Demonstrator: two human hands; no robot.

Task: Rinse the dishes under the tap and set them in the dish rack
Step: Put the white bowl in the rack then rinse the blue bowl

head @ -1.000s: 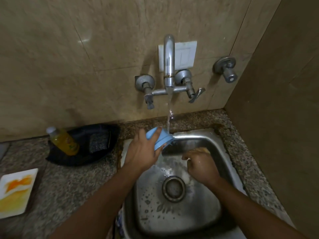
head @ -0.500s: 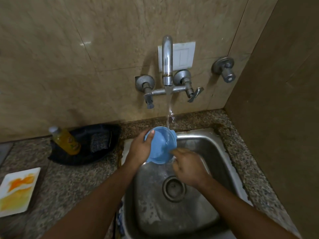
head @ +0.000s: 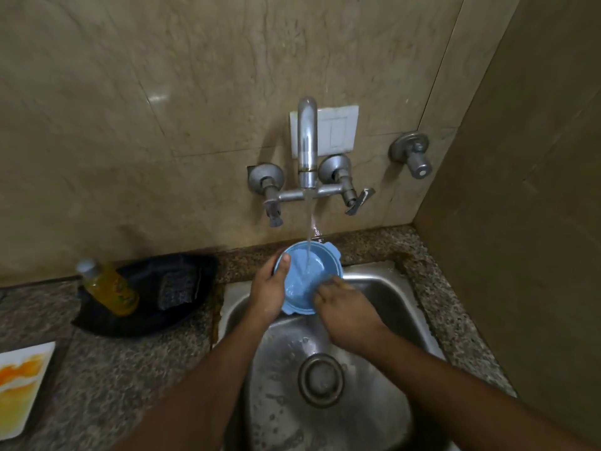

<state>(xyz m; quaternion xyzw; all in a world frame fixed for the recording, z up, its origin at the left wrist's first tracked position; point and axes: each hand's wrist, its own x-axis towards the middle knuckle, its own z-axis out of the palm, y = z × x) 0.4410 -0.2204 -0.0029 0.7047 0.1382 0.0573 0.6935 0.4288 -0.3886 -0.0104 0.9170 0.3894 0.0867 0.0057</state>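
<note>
A light blue plastic bowl [head: 304, 271] with small side handles is held over the back of the steel sink [head: 406, 307], tilted toward me. Water runs from the chrome tap [head: 307, 148] straight into it. My left hand [head: 268, 292] grips the bowl's left rim, thumb inside. My right hand [head: 348, 315] touches the bowl's lower right inside, its fingers curled against the wet surface. No dish rack is in view.
A black tray [head: 146, 317] on the granite counter holds a yellow liquid soap bottle [head: 109, 288] and a scrub pad [head: 177, 286]. A white plate with orange stains [head: 21, 382] lies at the left edge. A wall stands close on the right.
The bowl has been turned from bottom-up to facing me under the stream. My right hand rose from the sink basin to the bowl's inside.
</note>
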